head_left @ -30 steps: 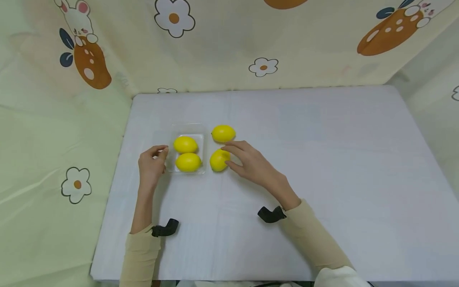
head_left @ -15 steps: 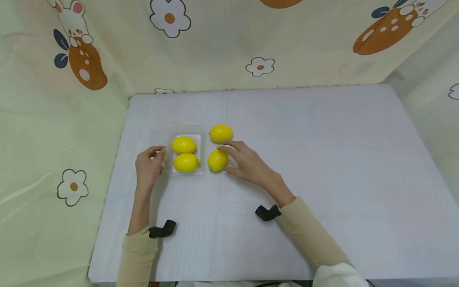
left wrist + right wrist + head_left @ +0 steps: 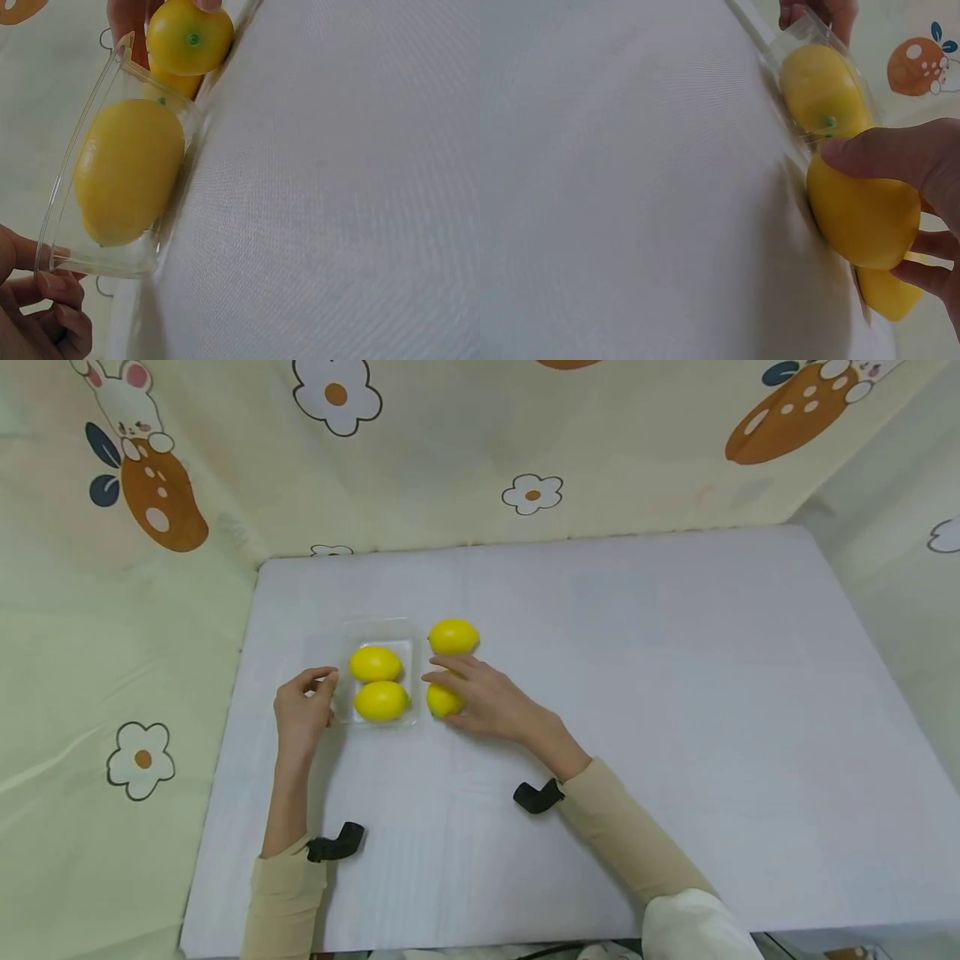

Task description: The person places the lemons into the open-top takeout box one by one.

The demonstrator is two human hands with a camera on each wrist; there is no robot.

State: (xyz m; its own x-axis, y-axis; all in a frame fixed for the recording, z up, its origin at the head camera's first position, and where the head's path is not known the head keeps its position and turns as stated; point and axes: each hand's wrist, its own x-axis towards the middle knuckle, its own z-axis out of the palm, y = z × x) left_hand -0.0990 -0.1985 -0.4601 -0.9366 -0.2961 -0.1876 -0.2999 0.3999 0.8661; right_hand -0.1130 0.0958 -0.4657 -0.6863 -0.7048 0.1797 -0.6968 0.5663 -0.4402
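Observation:
My left hand (image 3: 302,708) pinches the left rim of a clear plastic container (image 3: 97,264) between thumb and fingers. Two yellow lemons lie in it: a rear lemon (image 3: 376,663) and a front lemon (image 3: 382,702). Just right of the container, my right hand (image 3: 491,700) reaches over a third lemon (image 3: 864,214), its thumb on one side and its fingers curled round the other. That lemon still appears to be on the table, partly covered by the hand in the head view. Behind it, another lemon (image 3: 453,637) lies near the right fingertips.
A white-covered table (image 3: 637,693) carries everything and extends well to the right. Patterned curtains (image 3: 435,460) hang along its back and sides. Black wrist mounts, one on the left sleeve (image 3: 336,842) and one on the right (image 3: 538,797), stick out over the tabletop.
My right hand has moved left and farther over the near lemon, and its thumb and fingers now take hold of it. The left hand keeps its pinch; the head view has shifted slightly.

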